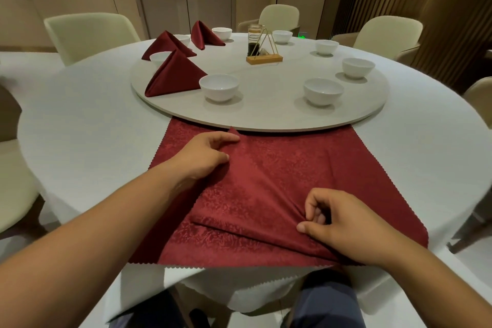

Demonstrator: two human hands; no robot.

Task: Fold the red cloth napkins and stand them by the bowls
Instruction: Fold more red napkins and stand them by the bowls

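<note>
Here the red napkin [279, 181] lies just off the turntable [266, 106]; the left hand [205, 153] pinches its corner, the right hand [343, 224] its fold.

The napkin [279, 168] at 6 o'clock is deep red with a tone-on-tone leafy pattern. The folded napkins [175, 76] at 10 o'clock look darker red and glossy. The bowls [218, 86] and tablecloth [80, 141] are white, the turntable [266, 112] pale grey-beige, the chairs [90, 34] cream, and the stand [264, 58] at 12 o'clock is light wood with gold wire
</note>
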